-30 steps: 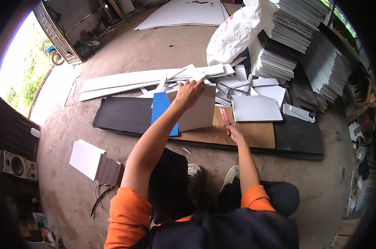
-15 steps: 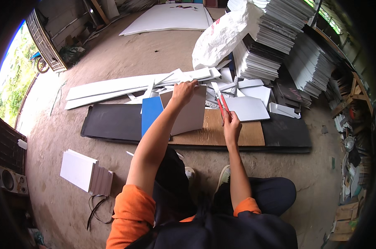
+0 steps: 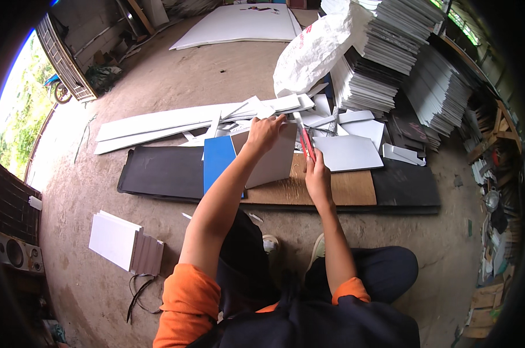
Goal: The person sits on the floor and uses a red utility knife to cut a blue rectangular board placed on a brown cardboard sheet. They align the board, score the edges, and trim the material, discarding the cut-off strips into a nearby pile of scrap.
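Note:
My left hand [image 3: 265, 133] is closed on the top edge of a pale board [image 3: 274, 159], which stands tilted up on the work surface. In my right hand [image 3: 318, 177] is a tool with red handles [image 3: 307, 144] and a pale tip; its exact kind is unclear. The tool's tip is at the board's upper right corner, close to my left fingers. Beside the board, a blue panel [image 3: 217, 165] leans at its left. Under them lies a brown sheet [image 3: 349, 188] on a long black board [image 3: 161, 173]. A white panel [image 3: 348, 153] lies to the right.
White strips and offcuts [image 3: 170, 124] lie heaped beyond the black board. Tall stacks of white sheets [image 3: 369, 87] and a white sack [image 3: 312, 55] stand at the far right. A small stack of white boards [image 3: 116, 240] sits on the floor at left, near a black strap [image 3: 136, 298].
My right hand has brought the red-handled tool up and left, against the board's upper right corner. The tool's red handles look closer together. My left hand keeps its hold.

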The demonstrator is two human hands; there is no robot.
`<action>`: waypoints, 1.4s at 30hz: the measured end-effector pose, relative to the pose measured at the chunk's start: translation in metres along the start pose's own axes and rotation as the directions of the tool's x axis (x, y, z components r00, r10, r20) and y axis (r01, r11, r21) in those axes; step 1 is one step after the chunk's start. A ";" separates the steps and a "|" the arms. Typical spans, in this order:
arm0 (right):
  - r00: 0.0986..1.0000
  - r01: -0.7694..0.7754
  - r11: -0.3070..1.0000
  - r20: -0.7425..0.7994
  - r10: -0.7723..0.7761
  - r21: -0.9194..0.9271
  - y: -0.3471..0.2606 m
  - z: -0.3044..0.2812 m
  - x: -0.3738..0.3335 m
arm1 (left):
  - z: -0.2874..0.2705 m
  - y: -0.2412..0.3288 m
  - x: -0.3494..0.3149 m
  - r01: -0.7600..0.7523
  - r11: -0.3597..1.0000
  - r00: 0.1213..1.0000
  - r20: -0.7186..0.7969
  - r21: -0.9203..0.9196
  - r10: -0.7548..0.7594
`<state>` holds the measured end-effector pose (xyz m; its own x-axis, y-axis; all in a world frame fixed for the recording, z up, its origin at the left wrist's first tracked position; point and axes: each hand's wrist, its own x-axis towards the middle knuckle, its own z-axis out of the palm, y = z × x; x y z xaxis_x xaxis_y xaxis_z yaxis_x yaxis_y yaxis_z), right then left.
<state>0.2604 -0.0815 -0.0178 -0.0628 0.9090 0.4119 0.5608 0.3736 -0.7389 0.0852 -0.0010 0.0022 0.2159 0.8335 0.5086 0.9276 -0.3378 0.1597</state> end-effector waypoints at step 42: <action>0.885 -0.131 0.897 0.357 0.298 -0.423 -0.046 -0.014 0.011 | 0.000 0.013 -0.008 0.012 0.990 1.000 -0.009 0.142 -0.010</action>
<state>0.2451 -0.0916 0.0283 -0.1832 0.9820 -0.0460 0.8601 0.1375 -0.4912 0.0957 -0.0126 0.0001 0.2034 0.8329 0.5147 0.9639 -0.2627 0.0441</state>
